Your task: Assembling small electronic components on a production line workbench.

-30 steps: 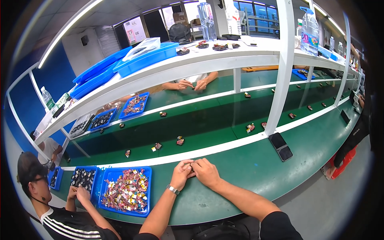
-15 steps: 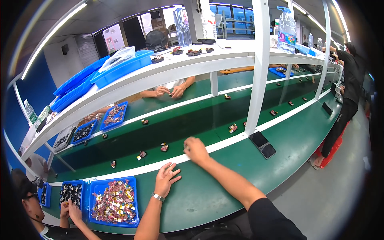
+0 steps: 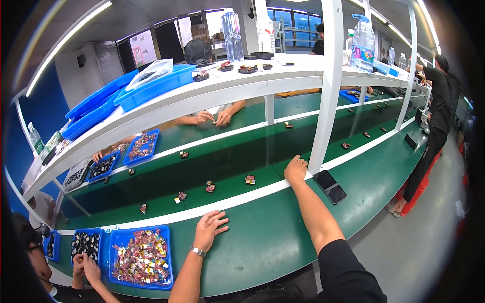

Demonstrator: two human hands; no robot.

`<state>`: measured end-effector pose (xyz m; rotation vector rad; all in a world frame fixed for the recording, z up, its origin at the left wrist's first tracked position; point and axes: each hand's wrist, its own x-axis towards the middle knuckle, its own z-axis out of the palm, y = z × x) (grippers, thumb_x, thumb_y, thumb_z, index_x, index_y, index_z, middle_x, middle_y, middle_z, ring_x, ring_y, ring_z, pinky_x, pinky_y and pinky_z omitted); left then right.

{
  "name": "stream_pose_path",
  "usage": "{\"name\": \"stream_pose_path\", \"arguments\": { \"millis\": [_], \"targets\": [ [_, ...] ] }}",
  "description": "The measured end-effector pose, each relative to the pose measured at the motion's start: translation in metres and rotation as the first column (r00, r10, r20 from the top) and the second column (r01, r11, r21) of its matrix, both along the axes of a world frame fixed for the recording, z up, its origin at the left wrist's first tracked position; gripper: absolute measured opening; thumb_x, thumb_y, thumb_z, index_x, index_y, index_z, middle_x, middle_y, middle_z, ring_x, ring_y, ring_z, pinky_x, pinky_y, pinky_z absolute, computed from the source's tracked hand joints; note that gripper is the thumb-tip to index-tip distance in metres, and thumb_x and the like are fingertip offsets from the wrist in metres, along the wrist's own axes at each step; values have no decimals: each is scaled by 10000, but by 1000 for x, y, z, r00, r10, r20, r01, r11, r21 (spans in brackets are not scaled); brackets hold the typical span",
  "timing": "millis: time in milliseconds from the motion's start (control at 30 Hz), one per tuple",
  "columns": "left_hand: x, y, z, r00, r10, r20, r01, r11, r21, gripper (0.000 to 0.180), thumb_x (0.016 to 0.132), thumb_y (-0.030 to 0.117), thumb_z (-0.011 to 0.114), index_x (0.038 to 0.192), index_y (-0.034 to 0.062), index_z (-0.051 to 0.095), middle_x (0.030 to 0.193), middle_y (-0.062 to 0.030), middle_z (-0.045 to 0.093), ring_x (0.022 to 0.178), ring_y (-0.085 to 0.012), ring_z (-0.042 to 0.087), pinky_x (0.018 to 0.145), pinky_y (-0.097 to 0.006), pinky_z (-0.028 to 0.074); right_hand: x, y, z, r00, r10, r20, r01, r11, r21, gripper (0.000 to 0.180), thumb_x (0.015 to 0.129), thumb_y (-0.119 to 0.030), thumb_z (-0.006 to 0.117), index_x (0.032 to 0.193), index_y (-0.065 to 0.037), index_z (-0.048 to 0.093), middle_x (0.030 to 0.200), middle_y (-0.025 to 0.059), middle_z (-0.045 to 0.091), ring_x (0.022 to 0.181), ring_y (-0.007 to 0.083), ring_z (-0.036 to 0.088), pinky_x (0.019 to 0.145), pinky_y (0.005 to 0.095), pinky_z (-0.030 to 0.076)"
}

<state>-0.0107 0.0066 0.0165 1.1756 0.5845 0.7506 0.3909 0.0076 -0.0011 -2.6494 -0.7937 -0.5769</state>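
My left hand (image 3: 209,230), with a metal band at the wrist, rests over the green bench (image 3: 262,237). Its fingers are apart, holding nothing. My right hand (image 3: 296,168) reaches across the white rail (image 3: 257,192) to the belt (image 3: 227,169), beside the upright white post. Its fingers curl downward, and whatever lies beneath them is hidden. On the belt between my hands sits a small dark part with pink and white pieces (image 3: 250,180). Similar parts (image 3: 210,187) lie farther left. Left of my left hand, a blue tray (image 3: 168,252) holds many small pink, yellow and white pieces.
A black phone-like device (image 3: 330,187) lies right of the post (image 3: 326,101). A co-worker's hands (image 3: 86,267) work over a tray of black parts (image 3: 86,243) at left. Across the belt are another person's hands (image 3: 214,118). A shelf (image 3: 298,76) spans overhead.
My right hand has moved right along the belt to the post, over where small parts lay. A part now shows on the belt near its former place. My left hand stays put.
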Motion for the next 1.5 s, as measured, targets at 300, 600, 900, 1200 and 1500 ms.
{"name": "stream_pose_path", "arguments": {
  "millis": [300,600,900,1200,1500],
  "targets": [
    [7,1,-5,999,-39,7,39,999,-1,370,946,105,551,1281,-6,440,1291,-233,539,1101,-337,609,887,-439,542,6,-4,-9,955,278,-106,-266,957,117,377,800,-108,658,1096,48,484,963,215,625,951,363,603,790,423,522],
    [8,-22,9,936,79,-343,101,873,476,254,897,76,572,1147,32,571,1190,-164,628,1019,-274,652,833,-384,552,-11,-5,-13,876,472,-101,-460,880,121,110,748,-87,659,851,-52,671,911,189,641,939,348,615,828,436,516],
    [60,-89,66,907,295,-301,421,-584,694,197,758,172,591,907,45,595,970,-111,631,1018,-254,596,754,-328,491,-91,-49,45,453,862,-229,-774,508,379,170,791,-9,562,901,-22,691,919,188,631,909,366,613,835,433,493],
    [62,-84,70,882,309,-355,466,-462,754,180,752,166,585,884,46,610,928,-107,637,941,-246,616,705,-330,495,-156,-54,40,123,954,-273,-887,229,401,201,780,-3,542,934,-23,670,932,163,610,927,336,595,836,401,488],
    [34,-5,6,862,182,-473,16,923,384,240,942,212,580,1037,-6,609,936,-100,662,792,-174,631,615,-277,534,-185,-67,31,-43,962,-269,-882,90,462,206,845,-66,553,1046,-21,565,1007,196,607,988,387,584,860,437,473]
  ]
}}
